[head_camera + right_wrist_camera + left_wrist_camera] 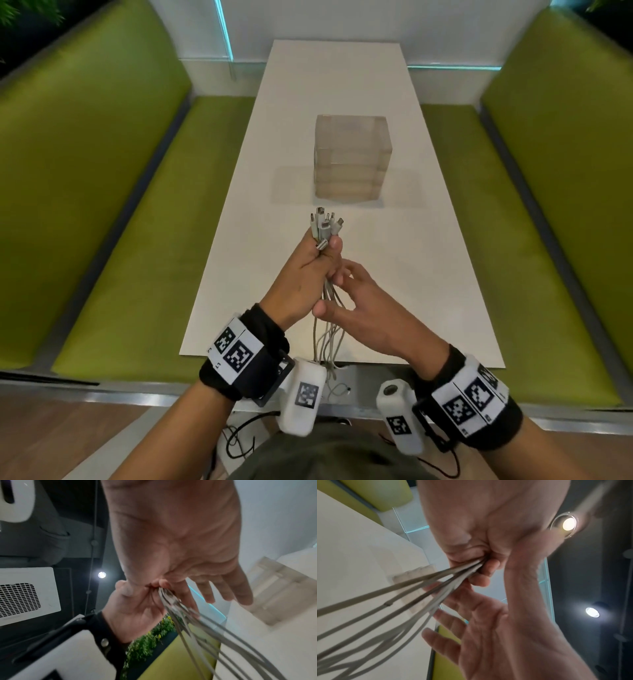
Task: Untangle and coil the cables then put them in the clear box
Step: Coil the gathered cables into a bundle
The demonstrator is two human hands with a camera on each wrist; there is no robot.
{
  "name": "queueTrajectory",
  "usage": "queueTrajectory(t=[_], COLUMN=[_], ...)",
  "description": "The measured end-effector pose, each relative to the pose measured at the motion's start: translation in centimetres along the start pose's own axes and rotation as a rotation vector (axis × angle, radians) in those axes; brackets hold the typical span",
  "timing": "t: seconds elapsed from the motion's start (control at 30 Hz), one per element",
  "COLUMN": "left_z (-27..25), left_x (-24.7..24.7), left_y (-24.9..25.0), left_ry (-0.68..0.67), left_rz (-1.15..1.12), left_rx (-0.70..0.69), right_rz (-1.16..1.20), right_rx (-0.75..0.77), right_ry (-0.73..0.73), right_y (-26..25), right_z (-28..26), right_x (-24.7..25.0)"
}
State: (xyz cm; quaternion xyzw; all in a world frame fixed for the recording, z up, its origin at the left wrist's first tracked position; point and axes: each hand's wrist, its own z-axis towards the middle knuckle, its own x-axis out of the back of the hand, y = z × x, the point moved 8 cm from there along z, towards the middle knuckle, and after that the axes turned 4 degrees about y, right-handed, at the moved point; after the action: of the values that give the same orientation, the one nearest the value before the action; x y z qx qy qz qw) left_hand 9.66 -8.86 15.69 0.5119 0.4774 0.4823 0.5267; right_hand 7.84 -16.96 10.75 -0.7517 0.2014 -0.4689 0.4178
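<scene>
A bundle of several white cables point(324, 229) stands up out of my left hand point(320, 257), which grips it in a fist with the connector ends fanned out above. The strands point(323, 337) hang down past the table's near edge. My right hand point(337, 291) is just right of the fist, fingers spread and fairly straight, with the strands running between thumb and fingers. The left wrist view shows the fist point(481, 563) clamping the cables point(402, 600) and the open right palm point(484, 626). In the right wrist view the fingers point(224, 588) are straight beside the cables point(202, 627). The clear box point(351, 157) stands beyond.
The long white table point(428, 274) runs away from me between two green benches point(113, 260). A white wall with a lit strip closes the far end. Black wires point(239, 442) trail on the floor near my body.
</scene>
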Motion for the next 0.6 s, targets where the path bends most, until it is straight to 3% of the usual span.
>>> queueTrajectory(t=[0.13,0.27,0.37,0.47,0.6], left_z=[0.2,-0.1,-0.1,0.0,-0.2], left_x=[0.3,-0.9,-2.0,-1.8,-1.3], left_y=[0.2,-1.2,-1.6,-1.5,-2.7], left_ry=[-0.042,-0.136,-0.179,-0.168,-0.142], left_rz=[0.089,0.159,0.202,0.241,0.119], left_rx=[-0.034,-0.006,0.026,0.02,0.144], right_rz=[-0.078,0.29,0.55,0.628,0.629], right_rx=[-0.111,0.037,0.122,0.196,0.237], right_ry=[0.169,0.103,0.16,0.259,0.362], right_y=[-0.3,-2.0,-2.6,-3.0,-3.3], right_z=[-0.7,0.7,1.5,1.5,1.3], right_x=[4.2,4.1,3.8,3.8,3.4])
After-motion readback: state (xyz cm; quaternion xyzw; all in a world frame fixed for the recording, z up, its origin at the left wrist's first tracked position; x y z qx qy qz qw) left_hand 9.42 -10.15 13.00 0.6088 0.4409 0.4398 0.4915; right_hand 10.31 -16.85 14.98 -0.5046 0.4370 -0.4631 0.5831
